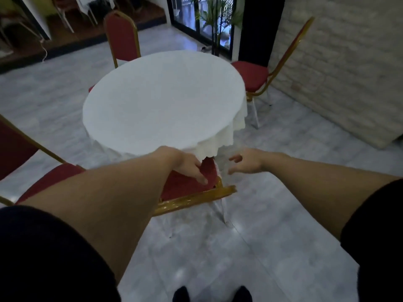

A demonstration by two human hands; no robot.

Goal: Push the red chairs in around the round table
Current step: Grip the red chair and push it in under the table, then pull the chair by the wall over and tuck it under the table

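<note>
Right now the person is standing at the near side of the round desk (163, 101), which is covered by a white tablecloth (220, 142), with both arms stretched forward over the nearest red chair (187, 188). That chair is sitting with the front of its seat tucked under the hanging cloth and its gold back rail (196, 199) just below the hands. The left hand (187, 164) is resting flat on the chair's red padding, fingers extended, so its grip is pressing rather than clenching around anything. The right hand (246, 163) is hovering in the air just beside the chair, fingers spread and grasping nothing; it is blurred.

Judging progress, the near chair is looking mostly pushed in. The far chair (122, 35) is standing close against the desk's far edge, with its seat largely hidden behind the desk top. The right-hand chair (253, 77) has its seat edge meeting the desk rim, though most of the seat is still showing outside it. The chair at the left (50, 175) is sitting well apart from the desk and angled away, so it appears to be the main one left to push in.
</note>
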